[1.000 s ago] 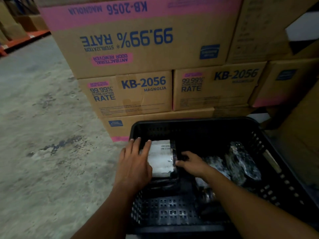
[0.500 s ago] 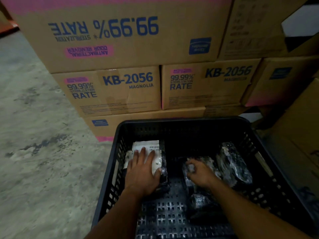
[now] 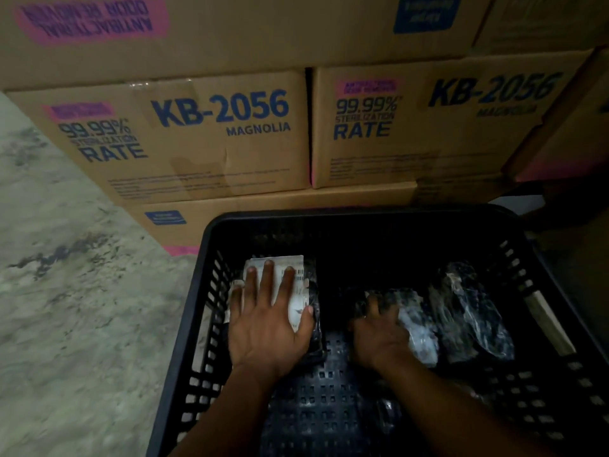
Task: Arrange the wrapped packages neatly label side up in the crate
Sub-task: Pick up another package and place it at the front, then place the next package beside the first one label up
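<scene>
A black slotted plastic crate [image 3: 211,245] stands on the floor in front of me. Against its left wall lies a dark wrapped package with a white label [image 3: 298,275] facing up. My left hand [image 3: 267,324] lies flat on that label, fingers spread. In the middle of the crate my right hand [image 3: 379,334] curls its fingers around a second package in shiny clear wrap [image 3: 415,321]. A third wrapped package [image 3: 468,315] lies to its right, dark side up, with no label showing.
Stacked cardboard cartons marked KB-2056 [image 3: 217,140] rise close behind the crate's far rim. More cartons [image 3: 573,133] crowd the right side. Bare stained concrete floor [image 3: 66,291] spreads out to the left. The crate's perforated bottom [image 3: 329,390] shows between my forearms.
The labelled package has slid left against the crate's left wall under my left hand. My right hand has moved off it to the middle package and closed on it. The view has come nearer.
</scene>
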Demonstrator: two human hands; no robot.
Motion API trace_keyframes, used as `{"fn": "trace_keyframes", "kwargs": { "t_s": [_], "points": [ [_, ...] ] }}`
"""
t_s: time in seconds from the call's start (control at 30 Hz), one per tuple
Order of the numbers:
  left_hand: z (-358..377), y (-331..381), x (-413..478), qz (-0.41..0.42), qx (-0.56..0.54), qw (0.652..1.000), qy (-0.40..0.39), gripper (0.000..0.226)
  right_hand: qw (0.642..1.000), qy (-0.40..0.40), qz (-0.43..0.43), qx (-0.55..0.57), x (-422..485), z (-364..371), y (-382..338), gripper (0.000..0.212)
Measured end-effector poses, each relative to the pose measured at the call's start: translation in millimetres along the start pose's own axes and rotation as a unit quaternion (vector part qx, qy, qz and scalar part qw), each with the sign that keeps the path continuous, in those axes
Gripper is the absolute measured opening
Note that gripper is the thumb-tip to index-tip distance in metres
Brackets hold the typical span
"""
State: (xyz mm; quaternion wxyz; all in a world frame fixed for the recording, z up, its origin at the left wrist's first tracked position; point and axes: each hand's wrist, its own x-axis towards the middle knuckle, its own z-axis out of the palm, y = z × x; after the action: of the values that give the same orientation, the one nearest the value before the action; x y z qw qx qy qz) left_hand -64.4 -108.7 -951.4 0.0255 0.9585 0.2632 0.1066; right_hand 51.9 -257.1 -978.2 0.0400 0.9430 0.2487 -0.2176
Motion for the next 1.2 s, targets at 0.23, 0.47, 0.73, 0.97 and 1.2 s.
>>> {"fn": "trace_keyframes", "kwargs": {
  "t_s": [0.23,0.47,0.73,0.97,1.2],
  "points": [
    [24.5,10.4,22.9,-0.001,-0.007,1.0,-0.024,0.076,0.994,0.088,-0.01,0.055,18.9,-1.1,27.0,0.065],
    [75.5,-7.3,46.1,-0.025,-0.001,0.994,-0.105,0.08,0.995,0.036,-0.036,0.085,64.8,14.0,38.0,0.059],
    [118.3,-11.9,54.1,-0.058,-0.028,0.971,-0.232,0.077,0.982,0.053,0.036,0.175,85.2,47.6,54.5,0.019],
    [116.3,18.6,54.6,-0.08,-0.274,0.945,-0.156,0.064,0.795,0.126,0.093,0.586,91.2,23.2,91.3,0.026],
    [98.8,55.6,70.8,-0.221,-0.621,0.717,-0.228,0.1,0.63,0.024,0.069,0.773,82.4,-13.1,93.9,0.032]
  ]
}}
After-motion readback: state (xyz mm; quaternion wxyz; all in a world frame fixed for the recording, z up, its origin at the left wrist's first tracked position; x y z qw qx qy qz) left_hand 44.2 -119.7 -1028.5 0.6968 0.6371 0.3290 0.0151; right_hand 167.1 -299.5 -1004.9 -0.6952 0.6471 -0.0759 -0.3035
